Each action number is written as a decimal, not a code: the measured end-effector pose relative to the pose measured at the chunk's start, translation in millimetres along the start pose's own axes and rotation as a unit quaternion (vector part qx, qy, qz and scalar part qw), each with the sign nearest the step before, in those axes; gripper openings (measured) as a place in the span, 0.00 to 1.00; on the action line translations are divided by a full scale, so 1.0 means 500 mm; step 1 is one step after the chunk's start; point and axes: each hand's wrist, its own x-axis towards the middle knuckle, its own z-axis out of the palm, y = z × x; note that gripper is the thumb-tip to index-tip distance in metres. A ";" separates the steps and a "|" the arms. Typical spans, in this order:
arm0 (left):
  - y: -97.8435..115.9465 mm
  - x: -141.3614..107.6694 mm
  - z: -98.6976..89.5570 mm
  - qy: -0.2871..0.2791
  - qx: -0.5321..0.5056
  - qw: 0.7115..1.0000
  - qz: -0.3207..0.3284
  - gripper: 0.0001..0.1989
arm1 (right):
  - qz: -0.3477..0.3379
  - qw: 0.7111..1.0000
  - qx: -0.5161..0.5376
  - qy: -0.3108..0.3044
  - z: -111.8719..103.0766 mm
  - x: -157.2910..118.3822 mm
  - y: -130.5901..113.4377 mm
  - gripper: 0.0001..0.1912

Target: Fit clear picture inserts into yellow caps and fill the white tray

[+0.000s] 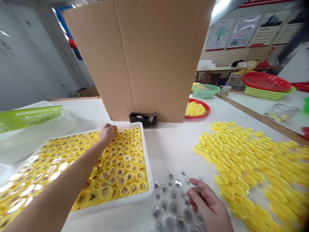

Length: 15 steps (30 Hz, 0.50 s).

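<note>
My left hand (pixel 106 137) reaches over the far side of a white tray (pixel 147 170). Its fingers pinch a yellow disc (pixel 115 130) with a small dark picture on it. Rows of similar yellow discs (pixel 124 190) with printed pictures fill the tray, part of them hidden under my left forearm. On the white table, my right hand (pixel 207 204) hovers at a spread of clear round discs (pixel 174 207) with small dark prints. Its fingers are loosely curled and apart, with nothing visible between them. To the right lie many plain yellow discs (pixel 241 180).
A tall cardboard sheet (pixel 156 61) stands behind the tray, a black tape dispenser (pixel 143 120) at its foot. Past it are a red plate (pixel 208 110) of yellow pieces and a green basket (pixel 205 93). A wooden strip (pixel 256 114) crosses the table at right.
</note>
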 end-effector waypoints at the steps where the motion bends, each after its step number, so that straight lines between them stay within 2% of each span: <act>1: 0.001 -0.002 -0.003 0.003 0.006 1.000 -0.006 0.18 | -0.006 1.000 -0.005 0.006 -0.002 -0.002 -0.004 0.24; 6: 0.003 -0.008 -0.024 -0.025 0.009 1.000 -0.012 0.22 | -0.047 0.997 -0.049 0.048 -0.040 0.002 -0.018 0.21; 8: 0.004 -0.008 -0.030 -0.042 0.011 0.999 -0.008 0.23 | -0.072 0.990 -0.104 0.062 -0.065 0.011 -0.025 0.19; 9: 0.006 -0.008 -0.033 -0.048 0.015 0.999 -0.010 0.24 | -0.094 0.980 -0.164 0.065 -0.079 0.018 -0.029 0.18; 11: 0.008 -0.007 -0.036 -0.055 0.023 0.998 -0.015 0.25 | -0.144 0.929 -0.334 0.063 -0.109 0.035 -0.042 0.13; 13: 0.010 -0.002 -0.040 -0.065 0.029 0.997 -0.015 0.26 | -0.173 0.856 -0.485 0.051 -0.137 0.056 -0.058 0.11; 15: 0.014 0.002 -0.048 -0.074 0.033 0.997 -0.012 0.28 | -0.166 0.808 -0.564 0.037 -0.160 0.077 -0.075 0.12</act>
